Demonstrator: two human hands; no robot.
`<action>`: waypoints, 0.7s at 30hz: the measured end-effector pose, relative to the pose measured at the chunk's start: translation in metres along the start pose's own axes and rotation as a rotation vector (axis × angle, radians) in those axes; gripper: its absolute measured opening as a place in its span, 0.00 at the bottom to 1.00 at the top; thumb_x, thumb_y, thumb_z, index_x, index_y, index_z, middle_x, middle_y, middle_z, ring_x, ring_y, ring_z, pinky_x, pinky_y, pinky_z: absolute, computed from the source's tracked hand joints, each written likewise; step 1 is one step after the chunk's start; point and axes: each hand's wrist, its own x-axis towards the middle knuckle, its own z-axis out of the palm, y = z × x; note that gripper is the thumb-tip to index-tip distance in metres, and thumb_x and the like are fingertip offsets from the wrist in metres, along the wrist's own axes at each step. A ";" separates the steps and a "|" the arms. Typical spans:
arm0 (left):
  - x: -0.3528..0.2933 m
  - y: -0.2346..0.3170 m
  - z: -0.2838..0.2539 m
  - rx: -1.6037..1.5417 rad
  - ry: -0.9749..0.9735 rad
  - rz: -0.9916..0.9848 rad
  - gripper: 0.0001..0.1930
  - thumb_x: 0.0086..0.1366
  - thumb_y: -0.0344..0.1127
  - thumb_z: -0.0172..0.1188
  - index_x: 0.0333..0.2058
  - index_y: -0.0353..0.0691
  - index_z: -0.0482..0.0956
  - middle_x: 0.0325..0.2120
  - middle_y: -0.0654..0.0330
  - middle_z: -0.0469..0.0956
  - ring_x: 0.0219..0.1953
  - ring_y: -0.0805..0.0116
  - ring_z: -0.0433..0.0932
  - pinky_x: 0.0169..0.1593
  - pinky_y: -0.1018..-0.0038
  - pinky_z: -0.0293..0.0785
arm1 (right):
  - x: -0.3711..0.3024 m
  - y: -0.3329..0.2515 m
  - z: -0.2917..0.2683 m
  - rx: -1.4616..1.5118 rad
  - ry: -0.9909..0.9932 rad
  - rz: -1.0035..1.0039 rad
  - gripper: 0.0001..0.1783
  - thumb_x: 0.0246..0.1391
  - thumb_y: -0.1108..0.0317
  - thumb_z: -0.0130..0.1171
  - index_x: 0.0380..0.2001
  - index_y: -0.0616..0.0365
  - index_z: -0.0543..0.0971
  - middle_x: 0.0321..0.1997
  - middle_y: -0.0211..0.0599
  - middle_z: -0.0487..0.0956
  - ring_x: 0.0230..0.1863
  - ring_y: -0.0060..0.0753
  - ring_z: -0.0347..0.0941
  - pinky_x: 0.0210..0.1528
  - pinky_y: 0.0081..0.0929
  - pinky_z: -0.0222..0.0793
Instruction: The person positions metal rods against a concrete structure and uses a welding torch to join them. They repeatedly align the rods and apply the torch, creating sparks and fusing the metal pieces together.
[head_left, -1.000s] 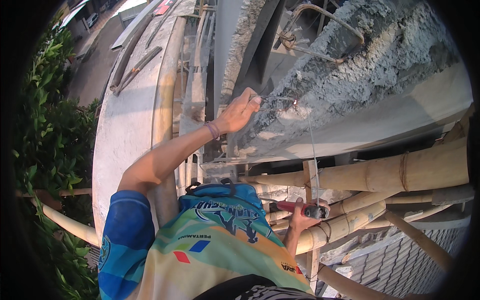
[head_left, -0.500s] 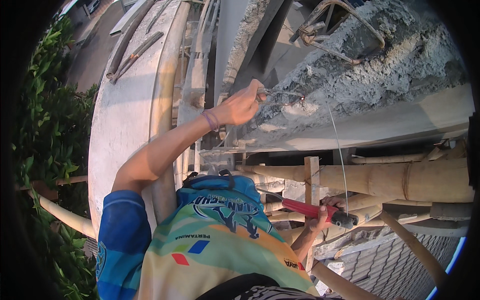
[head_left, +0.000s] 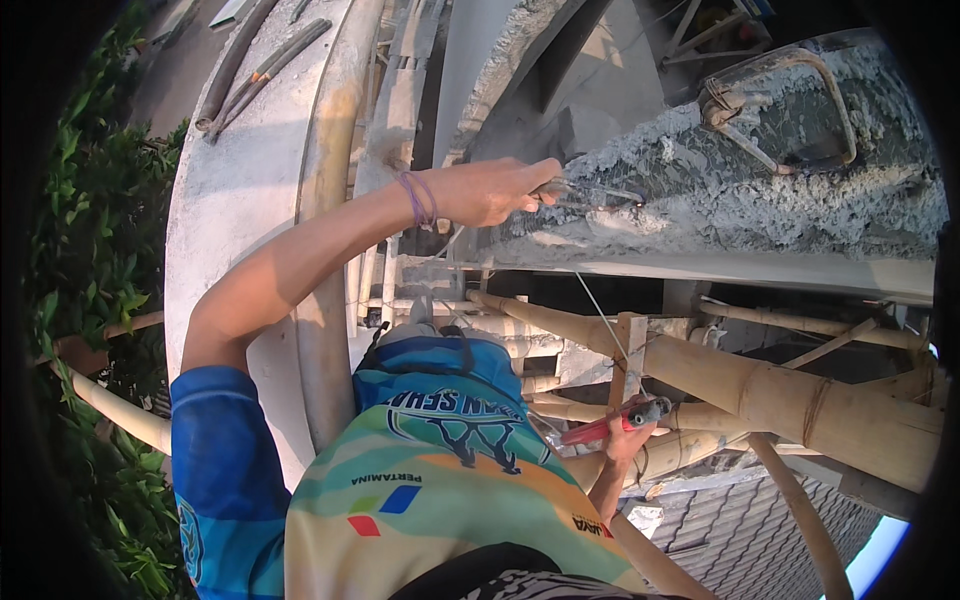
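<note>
My left hand point(head_left: 495, 192) is closed on a bent, narrow loop of steel rod point(head_left: 610, 194), whose far end lies over the rough mortar of the concrete beam point(head_left: 760, 215). Lower and to the right, my right hand point(head_left: 628, 438) wraps around a red welding electrode holder point(head_left: 588, 432) with a dark head. A thin, pale welding rod point(head_left: 600, 312) slants up from near that head toward the beam's lower edge; its tip is apart from the steel loop. Part of my right hand's grip is hidden behind the holder.
A larger bent rod frame point(head_left: 835, 100) stands on the beam. Bamboo poles point(head_left: 765, 385) and an upright wooden post point(head_left: 628, 350) lie near my right hand. Loose dark bars point(head_left: 262, 85) rest on the pale ledge point(head_left: 245, 190). Roof tiles point(head_left: 745, 525) and leafy plants point(head_left: 95, 300) show below.
My left hand has moved slightly right with the steel loop. My right hand has drawn the holder left, and the welding rod's tip has moved down and left, away from the loop. The view has shifted.
</note>
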 end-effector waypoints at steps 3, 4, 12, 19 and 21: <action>0.000 -0.004 -0.007 -0.216 -0.062 -0.175 0.15 0.73 0.38 0.53 0.50 0.35 0.63 0.44 0.47 0.82 0.35 0.46 0.76 0.40 0.58 0.70 | 0.005 0.009 0.013 -0.118 -0.011 0.020 0.33 0.37 0.61 0.76 0.45 0.60 0.71 0.38 0.29 0.71 0.36 0.25 0.67 0.41 0.26 0.67; 0.000 -0.006 -0.008 -0.204 -0.063 -0.170 0.16 0.73 0.39 0.55 0.49 0.35 0.65 0.42 0.47 0.81 0.34 0.47 0.75 0.39 0.58 0.70 | 0.007 0.011 0.017 -0.165 -0.025 0.029 0.36 0.37 0.58 0.78 0.46 0.62 0.71 0.39 0.29 0.72 0.37 0.25 0.68 0.41 0.26 0.68; 0.003 -0.029 -0.008 -0.131 0.008 0.052 0.16 0.68 0.43 0.61 0.45 0.37 0.72 0.26 0.46 0.76 0.28 0.43 0.75 0.33 0.56 0.68 | 0.031 0.031 0.060 -0.351 -0.112 0.177 0.33 0.37 0.63 0.75 0.46 0.63 0.71 0.33 0.36 0.75 0.33 0.35 0.72 0.40 0.33 0.71; 0.002 -0.034 -0.011 0.011 0.080 0.185 0.18 0.57 0.27 0.61 0.47 0.43 0.71 0.32 0.62 0.86 0.31 0.52 0.83 0.31 0.63 0.77 | 0.053 0.025 0.110 -0.491 -0.192 0.234 0.28 0.40 0.67 0.71 0.46 0.63 0.72 0.33 0.42 0.78 0.33 0.41 0.76 0.41 0.37 0.74; 0.002 -0.033 -0.010 0.016 0.069 0.170 0.20 0.54 0.24 0.60 0.47 0.42 0.71 0.33 0.61 0.85 0.33 0.53 0.83 0.31 0.62 0.78 | 0.061 0.021 0.122 -0.541 -0.240 0.253 0.27 0.41 0.67 0.69 0.45 0.63 0.72 0.31 0.40 0.79 0.32 0.39 0.77 0.40 0.34 0.74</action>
